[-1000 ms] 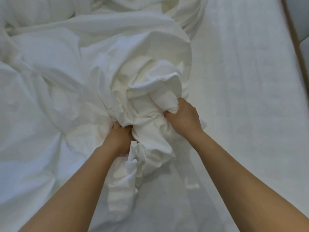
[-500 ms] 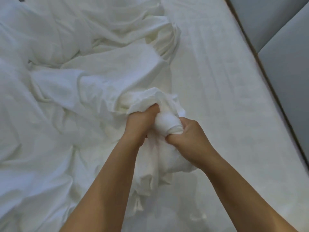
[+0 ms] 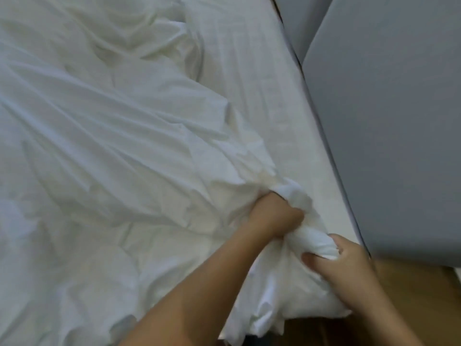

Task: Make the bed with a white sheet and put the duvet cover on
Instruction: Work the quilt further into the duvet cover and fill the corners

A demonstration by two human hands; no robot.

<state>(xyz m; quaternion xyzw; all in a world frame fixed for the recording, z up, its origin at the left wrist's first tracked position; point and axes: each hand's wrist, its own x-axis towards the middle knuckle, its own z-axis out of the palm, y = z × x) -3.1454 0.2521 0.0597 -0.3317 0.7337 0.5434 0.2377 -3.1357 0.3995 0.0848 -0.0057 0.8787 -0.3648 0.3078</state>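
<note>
The left hand [image 3: 274, 213] has its fingers curled into a bunched corner of the cover [image 3: 112, 146], and the right hand [image 3: 349, 263], just beside it, wraps thumb and fingers round the twisted end of the same bunch. The rest of the cover lies rumpled across the sheet [image 3: 262, 71], the gripped corner near the grey panel [image 3: 386, 121]. Whether a duvet is inside is hard to tell.

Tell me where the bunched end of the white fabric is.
Head view, lower right: the bunched end sits at the mattress corner beside the grey panel, gripped by the left hand above it and the right hand below.
</note>
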